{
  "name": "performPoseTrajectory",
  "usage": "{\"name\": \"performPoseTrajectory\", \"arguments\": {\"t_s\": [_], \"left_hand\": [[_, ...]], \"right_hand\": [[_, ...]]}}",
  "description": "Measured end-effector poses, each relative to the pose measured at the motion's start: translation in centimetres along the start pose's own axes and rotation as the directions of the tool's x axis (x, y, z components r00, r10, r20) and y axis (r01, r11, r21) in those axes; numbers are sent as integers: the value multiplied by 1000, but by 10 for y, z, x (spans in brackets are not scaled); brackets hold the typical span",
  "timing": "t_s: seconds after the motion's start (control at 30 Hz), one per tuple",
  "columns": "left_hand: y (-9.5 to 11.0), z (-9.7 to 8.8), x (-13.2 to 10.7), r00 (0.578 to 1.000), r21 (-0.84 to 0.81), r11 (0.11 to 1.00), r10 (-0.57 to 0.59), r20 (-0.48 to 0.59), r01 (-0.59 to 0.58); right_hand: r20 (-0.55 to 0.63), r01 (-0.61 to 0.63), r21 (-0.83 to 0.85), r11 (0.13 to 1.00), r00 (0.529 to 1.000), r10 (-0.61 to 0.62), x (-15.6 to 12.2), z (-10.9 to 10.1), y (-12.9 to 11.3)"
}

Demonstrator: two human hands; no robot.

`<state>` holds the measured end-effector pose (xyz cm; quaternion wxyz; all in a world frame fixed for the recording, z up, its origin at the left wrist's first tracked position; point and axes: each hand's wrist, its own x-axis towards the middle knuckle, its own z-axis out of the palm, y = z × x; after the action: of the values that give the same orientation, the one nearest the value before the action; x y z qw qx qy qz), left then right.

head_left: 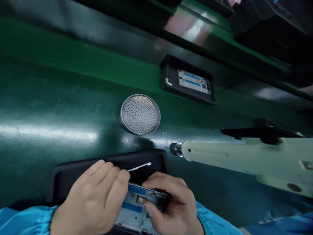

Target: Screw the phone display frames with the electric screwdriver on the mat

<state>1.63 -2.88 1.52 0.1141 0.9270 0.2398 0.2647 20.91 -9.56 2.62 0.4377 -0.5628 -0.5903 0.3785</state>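
A thin metal strip [140, 166] is sitting pinched at the fingertips of the left hand [95, 192], the hand narrowed around it just above a phone frame [132, 209], though the fingers are hiding the strip's near end. The right hand [171, 202] is curling over the frame's far edge and steadying it on a black tray [73, 173], its fingers closing on the frame beside a small orange-brown part [140, 198]. The strip is not lying on the frame, and the frame's open back is showing blue panels. Both hands are covering much of the frame, so what is fitted there is hard to make out. Farther up the green bench mat [53, 98], a second phone frame [194, 81] is lying in another black tray [168, 67], and a round perforated dish [140, 114] is holding small screws, with a few loose screws [163, 133] lying just beside it. A cream electric screwdriver [232, 160] is hanging at the right, unheld.
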Motion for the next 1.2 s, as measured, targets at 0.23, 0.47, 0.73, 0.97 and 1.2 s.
{"name": "performPoseTrajectory", "arguments": {"t_s": [0.23,0.47,0.73,0.97,1.2], "left_hand": [[0,2,-2,1000,23,1000,-8,-12,9],[1,4,-5,1000,47,999,-14,-18,15],[1,4,-3,1000,15,1000,-13,-5,13],[0,3,-3,1000,22,1000,-4,0,4],[0,3,-7,1000,8,1000,-3,-2,3]], "right_hand": [[29,27,17,1000,999,-27,2,0,3],[-24,27,8,1000,999,-27,-2,7,3],[-10,51,22,998,999,-50,0,5,4],[-32,33,8,999,999,-33,-1,5,3],[-46,34,-21,999,998,-35,-2,4,2]]}}
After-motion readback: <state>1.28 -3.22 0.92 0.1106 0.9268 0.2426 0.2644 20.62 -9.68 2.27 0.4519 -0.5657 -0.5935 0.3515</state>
